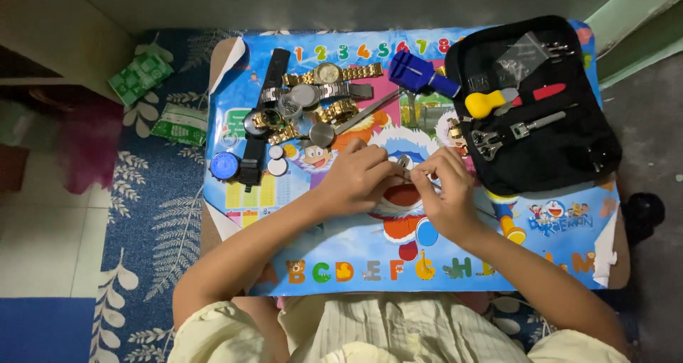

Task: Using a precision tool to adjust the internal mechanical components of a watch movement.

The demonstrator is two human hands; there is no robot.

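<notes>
- Low table [228, 214] on a blue leaf-patterned rug [153, 206], topped with a glossy cartoon mat [327, 249] – bright, peeling at the left corners.
- Black fabric case [569, 150] lies open at the mat's upper right. It holds a yellow-handled tool [491, 101], a red-handled tool [544, 93], a metal wrench-like tool [509, 134] and a clear plastic bag [523, 54].
- Just left of the case lies a blue plastic tool [420, 75].
- Upper left of the mat: a heap of watches [313, 100] – gold and silver metal link bands, a black strap [267, 114] – plus a round blue watch face [224, 165] and small round discs [276, 160].
- Left hand [359, 177] and right hand [445, 192] meet at the mat's middle, knuckles up, fingers curled inward.
- Both hands pinch a small metal part [405, 165] between fingertips; it sits just above the mat between them, mostly hidden, so its exact kind is unclear.
- Forearms angle in from the lower corners, sleeves pale yellow.
- Green packets [141, 75] lie on the rug, well apart from the table's left edge.
</notes>
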